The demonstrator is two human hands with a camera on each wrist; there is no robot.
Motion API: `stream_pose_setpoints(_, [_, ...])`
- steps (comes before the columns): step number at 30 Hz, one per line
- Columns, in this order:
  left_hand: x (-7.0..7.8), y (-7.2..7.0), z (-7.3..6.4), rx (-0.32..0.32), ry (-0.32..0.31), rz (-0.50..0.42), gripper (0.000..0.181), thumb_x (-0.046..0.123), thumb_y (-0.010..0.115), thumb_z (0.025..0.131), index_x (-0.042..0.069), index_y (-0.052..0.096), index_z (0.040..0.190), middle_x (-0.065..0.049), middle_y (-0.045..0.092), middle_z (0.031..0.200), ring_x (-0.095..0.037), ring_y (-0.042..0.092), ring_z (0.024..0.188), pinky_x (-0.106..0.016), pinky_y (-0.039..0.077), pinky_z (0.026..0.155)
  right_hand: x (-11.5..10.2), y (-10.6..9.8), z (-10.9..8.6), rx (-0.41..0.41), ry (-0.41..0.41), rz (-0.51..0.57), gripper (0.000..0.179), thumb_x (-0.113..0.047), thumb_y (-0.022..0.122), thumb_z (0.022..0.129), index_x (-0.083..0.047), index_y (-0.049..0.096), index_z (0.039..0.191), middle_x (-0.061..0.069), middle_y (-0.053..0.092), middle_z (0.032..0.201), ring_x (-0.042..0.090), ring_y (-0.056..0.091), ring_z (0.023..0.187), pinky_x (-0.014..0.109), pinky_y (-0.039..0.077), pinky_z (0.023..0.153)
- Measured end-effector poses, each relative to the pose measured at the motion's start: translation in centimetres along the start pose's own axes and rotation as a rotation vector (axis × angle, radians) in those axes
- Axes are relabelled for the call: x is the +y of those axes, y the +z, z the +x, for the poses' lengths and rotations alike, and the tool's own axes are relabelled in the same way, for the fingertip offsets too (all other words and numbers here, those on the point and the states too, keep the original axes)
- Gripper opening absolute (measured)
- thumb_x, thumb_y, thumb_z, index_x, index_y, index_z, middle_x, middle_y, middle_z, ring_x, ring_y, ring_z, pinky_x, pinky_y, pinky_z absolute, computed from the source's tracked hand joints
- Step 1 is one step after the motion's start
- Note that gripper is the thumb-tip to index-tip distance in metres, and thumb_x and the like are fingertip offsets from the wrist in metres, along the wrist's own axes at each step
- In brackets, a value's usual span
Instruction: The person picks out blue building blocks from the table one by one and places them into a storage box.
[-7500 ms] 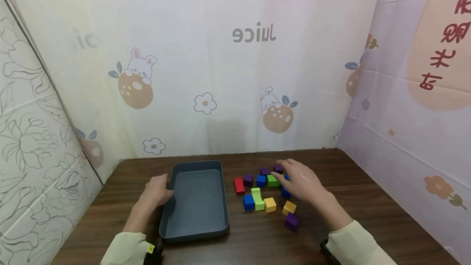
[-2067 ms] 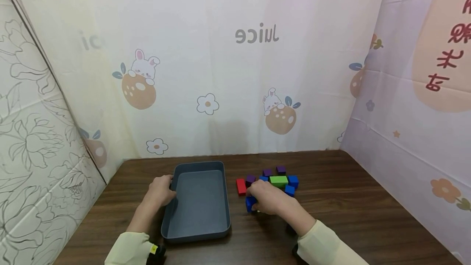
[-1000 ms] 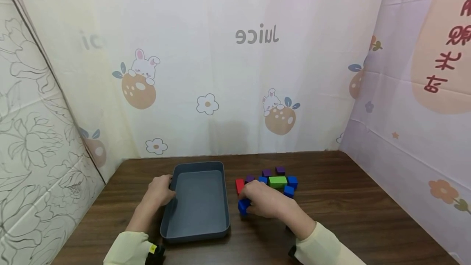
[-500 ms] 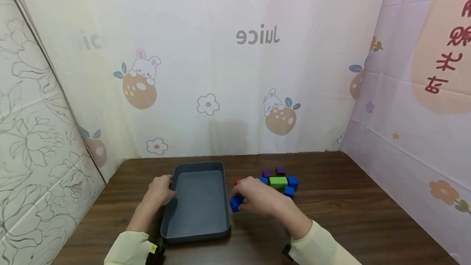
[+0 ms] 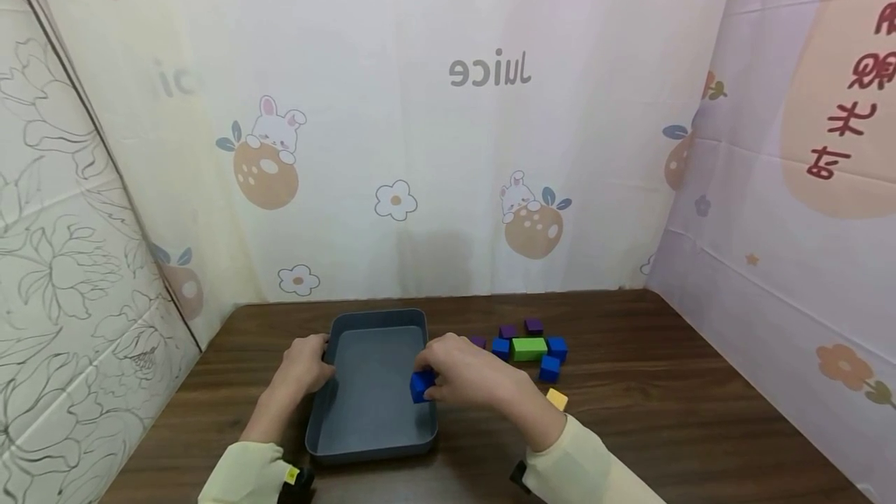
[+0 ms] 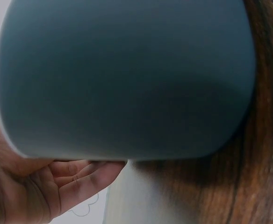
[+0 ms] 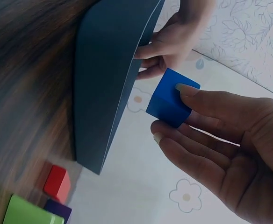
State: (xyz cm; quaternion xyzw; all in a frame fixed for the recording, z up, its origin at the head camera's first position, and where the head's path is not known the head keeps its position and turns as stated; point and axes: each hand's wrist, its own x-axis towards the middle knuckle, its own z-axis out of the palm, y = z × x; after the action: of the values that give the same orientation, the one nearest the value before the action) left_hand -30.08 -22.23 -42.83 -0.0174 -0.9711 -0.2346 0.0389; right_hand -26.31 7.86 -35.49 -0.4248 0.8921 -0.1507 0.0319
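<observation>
Blue block [image 5: 420, 388], pinched in right hand [image 5: 462, 373] above right side of grey tray [image 5: 371, 420], itself gripped at left edge by left hand [image 5: 301, 365]; apparently mid-transfer inward; presumably calls next for lowering and letting go.

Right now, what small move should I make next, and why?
Probably ease the blue block slightly left over the tray: your right grip holds it raised, seemingly near the tray's right edge, while your left grip holds the opposite side.
</observation>
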Motion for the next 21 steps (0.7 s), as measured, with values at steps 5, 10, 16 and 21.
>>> stream_pose_setpoints(5, [0.0, 0.1, 0.1, 0.003, 0.006, 0.009, 0.057, 0.001, 0.076, 0.086, -0.018, 0.058, 0.136, -0.034, 0.068, 0.126, -0.042, 0.069, 0.109, -0.053, 0.059, 0.087, -0.5, 0.1, 0.7, -0.005, 0.008, -0.005, 0.018, -0.014, 0.084, 0.092, -0.012, 0.080, 0.109, -0.010, 0.072, 0.095, 0.003, 0.065, 0.083, 0.015, 0.054, 0.071])
stream_pose_setpoints(10, [0.0, 0.1, 0.2, 0.004, 0.006, 0.012, 0.057, 0.001, 0.076, 0.086, -0.018, 0.058, 0.136, -0.033, 0.068, 0.126, -0.043, 0.068, 0.110, -0.053, 0.058, 0.087, -1.0, 0.2, 1.4, -0.011, 0.009, -0.011, 0.019, -0.016, 0.084, 0.092, -0.012, 0.080, 0.110, -0.009, 0.073, 0.096, 0.006, 0.068, 0.086, 0.015, 0.055, 0.073])
stream_pose_setpoints(16, [-0.1, 0.1, 0.2, 0.001, 0.003, 0.006, 0.057, 0.002, 0.076, 0.086, -0.017, 0.058, 0.136, -0.033, 0.068, 0.126, -0.042, 0.068, 0.109, -0.054, 0.058, 0.088, -1.5, 0.3, 2.1, -0.005, -0.019, -0.031, 0.016, -0.018, 0.085, 0.091, -0.012, 0.080, 0.105, -0.011, 0.071, 0.090, 0.003, 0.064, 0.080, 0.014, 0.053, 0.070])
stream_pose_setpoints(21, [-0.2, 0.1, 0.2, 0.001, 0.000, 0.003, 0.057, 0.002, 0.076, 0.086, -0.017, 0.058, 0.136, -0.033, 0.068, 0.125, -0.043, 0.069, 0.109, -0.054, 0.058, 0.088, -2.0, 0.5, 2.8, -0.013, -0.024, -0.023, 0.014, -0.018, 0.086, 0.091, -0.013, 0.080, 0.102, -0.011, 0.071, 0.089, 0.003, 0.064, 0.080, 0.014, 0.053, 0.071])
